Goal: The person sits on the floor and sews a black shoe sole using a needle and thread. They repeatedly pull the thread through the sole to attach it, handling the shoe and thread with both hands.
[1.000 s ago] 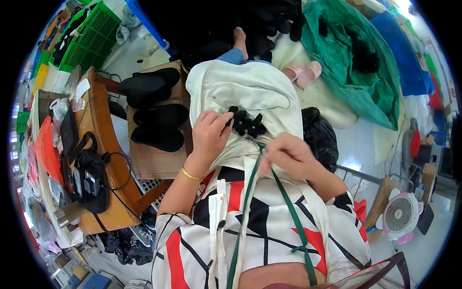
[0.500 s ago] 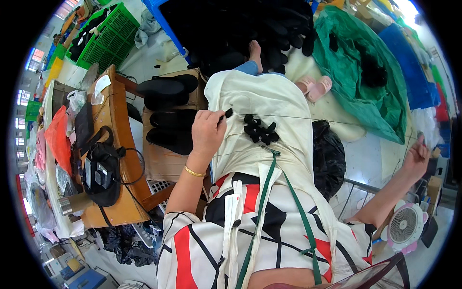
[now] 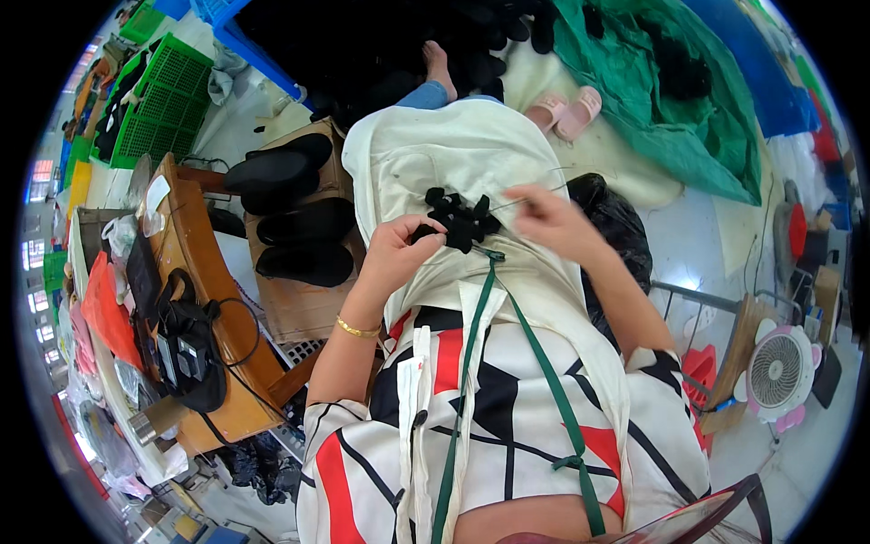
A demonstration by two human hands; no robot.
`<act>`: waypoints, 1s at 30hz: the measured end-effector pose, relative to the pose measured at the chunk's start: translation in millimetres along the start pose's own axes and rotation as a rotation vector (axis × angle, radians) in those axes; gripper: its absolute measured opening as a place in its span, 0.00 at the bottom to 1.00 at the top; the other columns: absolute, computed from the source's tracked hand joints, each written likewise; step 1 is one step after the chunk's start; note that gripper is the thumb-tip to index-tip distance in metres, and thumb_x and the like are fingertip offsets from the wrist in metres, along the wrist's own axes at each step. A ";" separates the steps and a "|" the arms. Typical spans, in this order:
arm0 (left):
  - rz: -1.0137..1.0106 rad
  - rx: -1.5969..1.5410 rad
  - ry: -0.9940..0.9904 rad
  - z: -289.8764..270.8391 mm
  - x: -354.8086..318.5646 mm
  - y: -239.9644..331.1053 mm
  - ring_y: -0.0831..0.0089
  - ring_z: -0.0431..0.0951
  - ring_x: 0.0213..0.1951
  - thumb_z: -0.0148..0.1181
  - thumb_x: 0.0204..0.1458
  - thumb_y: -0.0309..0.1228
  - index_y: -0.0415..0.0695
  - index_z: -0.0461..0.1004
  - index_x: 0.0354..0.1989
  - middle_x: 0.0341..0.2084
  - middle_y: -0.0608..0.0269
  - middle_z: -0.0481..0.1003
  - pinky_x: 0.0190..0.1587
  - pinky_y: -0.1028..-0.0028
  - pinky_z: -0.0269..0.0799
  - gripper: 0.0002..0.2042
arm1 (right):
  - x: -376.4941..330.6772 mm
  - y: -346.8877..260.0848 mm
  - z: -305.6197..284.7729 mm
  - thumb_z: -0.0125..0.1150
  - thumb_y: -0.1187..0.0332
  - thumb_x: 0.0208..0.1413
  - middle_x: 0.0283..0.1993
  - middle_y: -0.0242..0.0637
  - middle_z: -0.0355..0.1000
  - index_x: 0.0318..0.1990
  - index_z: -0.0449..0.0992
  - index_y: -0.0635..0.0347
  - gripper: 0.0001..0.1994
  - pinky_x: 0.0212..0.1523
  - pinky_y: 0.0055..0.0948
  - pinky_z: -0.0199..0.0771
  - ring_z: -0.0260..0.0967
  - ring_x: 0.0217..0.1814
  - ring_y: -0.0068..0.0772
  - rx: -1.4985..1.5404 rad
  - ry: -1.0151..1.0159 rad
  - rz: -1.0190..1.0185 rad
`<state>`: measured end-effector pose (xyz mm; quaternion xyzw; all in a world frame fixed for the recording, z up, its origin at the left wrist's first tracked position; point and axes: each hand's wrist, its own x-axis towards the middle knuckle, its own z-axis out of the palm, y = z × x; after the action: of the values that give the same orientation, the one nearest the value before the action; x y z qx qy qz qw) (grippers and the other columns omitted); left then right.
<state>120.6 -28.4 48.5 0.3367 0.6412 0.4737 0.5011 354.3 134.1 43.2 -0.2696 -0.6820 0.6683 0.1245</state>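
Note:
A cluster of small black pieces (image 3: 460,220) lies on the cream cloth (image 3: 453,150) spread over my lap. My left hand (image 3: 399,252) pinches the left edge of the cluster between thumb and fingers. Just right of the cluster, my right hand (image 3: 546,216) is pinched on a thin pale thread (image 3: 544,192) that runs from the pieces. A green strap (image 3: 471,335) hangs from the cluster down over my patterned shirt.
A cardboard box (image 3: 294,304) with several black soles stands to my left, beside a wooden bench (image 3: 213,299) carrying cables and bags. Green crates (image 3: 163,91) are at the back left. Pink slippers (image 3: 566,109), a green tarp (image 3: 689,109), a black bag (image 3: 612,222) and a fan (image 3: 779,370) lie to the right.
My right hand, stretched far out to the right with the thread half a second ago, has come back to the black pieces. The left hand stayed on the cluster.

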 end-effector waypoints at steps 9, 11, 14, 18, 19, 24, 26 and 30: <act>-0.062 -0.020 -0.175 5.7 -7.7 4.5 0.87 0.66 0.26 0.61 0.46 0.24 0.38 0.79 0.31 0.22 0.75 0.72 0.29 0.84 0.62 0.05 | 39.9 -22.7 25.2 0.65 0.69 0.51 0.27 0.33 0.69 0.31 0.75 0.63 0.07 0.33 0.27 0.68 0.67 0.30 0.29 -0.246 -0.230 -0.179; -0.139 -0.065 -0.227 9.2 -7.7 4.5 0.87 0.66 0.25 0.61 0.46 0.24 0.37 0.79 0.30 0.22 0.75 0.72 0.29 0.84 0.61 0.05 | 43.8 -20.6 37.0 0.65 0.71 0.49 0.28 0.39 0.68 0.30 0.75 0.62 0.06 0.33 0.32 0.68 0.68 0.30 0.41 -0.313 -0.138 -0.372; -0.256 -0.109 -0.289 8.5 -6.5 3.2 0.88 0.69 0.29 0.63 0.46 0.22 0.38 0.77 0.32 0.25 0.73 0.74 0.32 0.84 0.64 0.05 | 42.8 -17.5 50.4 0.65 0.73 0.49 0.28 0.39 0.68 0.31 0.75 0.62 0.05 0.32 0.32 0.68 0.68 0.31 0.41 -0.330 -0.076 -0.524; -0.336 -0.191 -0.288 9.5 -10.9 2.4 0.87 0.68 0.29 0.62 0.46 0.23 0.38 0.77 0.31 0.25 0.73 0.73 0.32 0.84 0.64 0.04 | 46.0 -9.3 60.0 0.65 0.73 0.48 0.27 0.39 0.68 0.30 0.76 0.59 0.04 0.32 0.36 0.67 0.67 0.31 0.42 -0.421 -0.022 -0.681; -0.349 -0.220 -0.288 11.1 -13.1 -1.4 0.87 0.68 0.28 0.62 0.46 0.23 0.38 0.77 0.30 0.25 0.73 0.73 0.32 0.84 0.63 0.04 | 44.7 -6.5 63.5 0.65 0.73 0.48 0.27 0.39 0.67 0.30 0.76 0.58 0.04 0.32 0.36 0.67 0.67 0.31 0.42 -0.431 -0.015 -0.690; -0.309 -0.284 -0.268 21.3 -10.8 8.9 0.85 0.68 0.26 0.61 0.45 0.22 0.38 0.77 0.29 0.23 0.74 0.72 0.31 0.81 0.63 0.03 | 36.4 2.8 63.9 0.65 0.70 0.49 0.28 0.39 0.67 0.32 0.76 0.59 0.05 0.32 0.34 0.68 0.66 0.32 0.41 -0.526 0.049 -0.635; -0.243 -0.223 -0.169 18.0 -6.3 -8.1 0.86 0.67 0.26 0.61 0.46 0.22 0.39 0.77 0.28 0.23 0.74 0.72 0.30 0.82 0.63 0.02 | 41.1 -10.5 64.5 0.65 0.70 0.51 0.29 0.38 0.67 0.33 0.76 0.61 0.06 0.31 0.32 0.68 0.67 0.30 0.38 -0.422 0.124 -0.443; -0.074 -0.280 0.016 14.7 -8.1 -18.5 0.85 0.69 0.28 0.62 0.48 0.23 0.39 0.77 0.29 0.24 0.72 0.74 0.32 0.82 0.64 0.02 | 34.5 -22.8 61.4 0.65 0.68 0.55 0.29 0.36 0.68 0.35 0.75 0.63 0.08 0.30 0.28 0.68 0.68 0.29 0.29 -0.273 0.025 -0.196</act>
<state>137.7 -37.8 32.9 0.2356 0.5849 0.5423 0.5552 288.8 101.5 54.3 -0.2244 -0.7879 0.5508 0.1599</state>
